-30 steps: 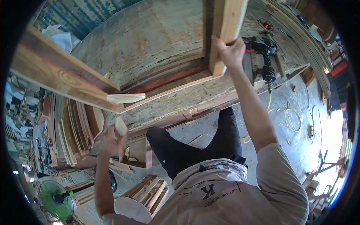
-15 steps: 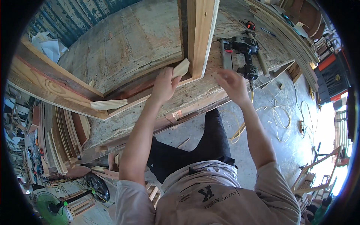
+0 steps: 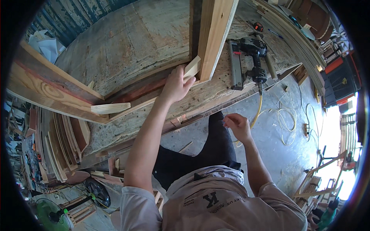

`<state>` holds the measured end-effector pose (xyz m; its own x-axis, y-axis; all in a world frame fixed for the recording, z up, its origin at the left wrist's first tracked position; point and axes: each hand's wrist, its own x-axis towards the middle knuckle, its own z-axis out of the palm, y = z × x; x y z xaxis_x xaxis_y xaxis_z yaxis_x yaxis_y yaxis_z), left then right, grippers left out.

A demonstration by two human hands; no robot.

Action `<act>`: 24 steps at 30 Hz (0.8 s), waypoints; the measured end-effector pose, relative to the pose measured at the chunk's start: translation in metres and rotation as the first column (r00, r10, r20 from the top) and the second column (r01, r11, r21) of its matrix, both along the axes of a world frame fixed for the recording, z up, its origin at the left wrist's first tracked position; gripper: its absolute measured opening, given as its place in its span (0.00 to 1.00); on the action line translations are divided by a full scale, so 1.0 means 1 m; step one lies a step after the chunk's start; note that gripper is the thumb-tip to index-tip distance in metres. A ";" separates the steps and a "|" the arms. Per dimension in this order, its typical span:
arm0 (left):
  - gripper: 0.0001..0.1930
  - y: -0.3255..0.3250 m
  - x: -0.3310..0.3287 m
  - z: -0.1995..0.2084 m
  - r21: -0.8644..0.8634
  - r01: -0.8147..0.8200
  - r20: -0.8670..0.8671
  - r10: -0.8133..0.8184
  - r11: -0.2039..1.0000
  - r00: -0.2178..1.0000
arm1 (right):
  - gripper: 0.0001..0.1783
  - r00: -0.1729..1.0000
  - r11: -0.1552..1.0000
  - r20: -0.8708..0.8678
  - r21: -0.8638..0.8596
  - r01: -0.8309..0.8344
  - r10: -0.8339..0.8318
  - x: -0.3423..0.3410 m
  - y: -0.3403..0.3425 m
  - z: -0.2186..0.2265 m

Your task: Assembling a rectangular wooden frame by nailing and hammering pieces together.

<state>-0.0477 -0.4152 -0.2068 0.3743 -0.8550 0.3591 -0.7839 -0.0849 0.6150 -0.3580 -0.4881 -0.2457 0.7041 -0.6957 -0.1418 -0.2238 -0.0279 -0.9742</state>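
Note:
My left hand (image 3: 174, 86) is closed around a short, pale wooden block (image 3: 192, 66) with an angled end. The block sits in the corner where an upright post (image 3: 214, 36) meets the lower rail of a wooden frame (image 3: 58, 86) on the workbench. A similar corner block (image 3: 111, 107) spans the frame's left corner. My right hand (image 3: 239, 126) hangs in front of the bench edge, above my right thigh, fingers curled together; whatever they may hold is too small to make out. Beyond it, a black nail gun (image 3: 252, 57) lies on the bench.
Beside the nail gun are a hammer (image 3: 271, 63) and a tape measure (image 3: 258, 26). A yellow air hose (image 3: 259, 111) drops from the gun to the floor and coils there. Curved boards (image 3: 63, 142) stack left of the bench; long strips (image 3: 293, 32) lie at the far right.
My right hand has drawn back from beside the nail gun to in front of the bench, its fingers curling in. The left hand stays on the block at the post.

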 end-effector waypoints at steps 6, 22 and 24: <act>0.34 0.042 0.043 0.026 0.157 0.059 -0.458 0.019 0.986 0.889 | 0.11 0.998 0.989 -0.052 -0.143 -0.027 0.020 -0.002 -0.001 0.003; 0.15 0.045 0.024 0.012 0.037 -0.002 -0.076 0.005 0.999 0.997 | 0.08 0.996 0.979 0.010 -0.182 0.090 -0.089 -0.015 -0.032 0.005; 0.15 0.046 0.024 0.011 0.059 0.004 -0.080 0.001 0.998 0.997 | 0.06 0.981 0.945 0.089 -0.267 0.189 -0.171 -0.021 -0.065 0.018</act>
<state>-0.0232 -0.3697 -0.1956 0.3985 -0.8742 0.2774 -0.7328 -0.1216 0.6695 -0.3793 -0.5531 -0.2279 0.5649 -0.8175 0.1123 -0.1870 -0.2594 -0.9475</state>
